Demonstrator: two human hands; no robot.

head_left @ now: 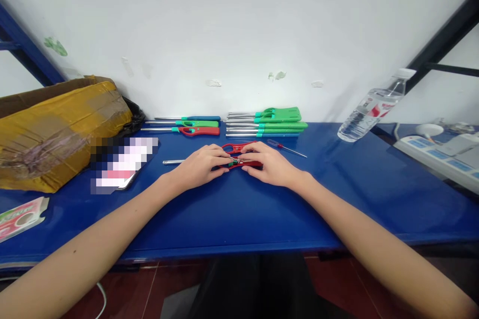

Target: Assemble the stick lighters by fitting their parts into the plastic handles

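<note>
Both hands meet at the middle of the blue table, closed around a red long-nosed lighter that lies flat on the surface between them. The left hand covers the lighter's left part with its fingers curled down over the body, and the metal tube of the lighter sticks out from under it toward the left. The right hand grips the right part, fingertips pinching at the centre where a small green piece shows; the red loop of the handle peeks out just behind the two thumbs. The fingertips of the two hands nearly touch over the lighter. Just behind the right hand lies a small screwdriver with a red handle, apart from the fingers. Further back, near the wall, three lighters in blue, green and red lie side by side, and beside them to the right a row of green and teal lighters lies stacked close together. A taped cardboard box sits at the left end of the table, a clear water bottle lies tilted at the right, and a white power strip rests beyond it.
</note>
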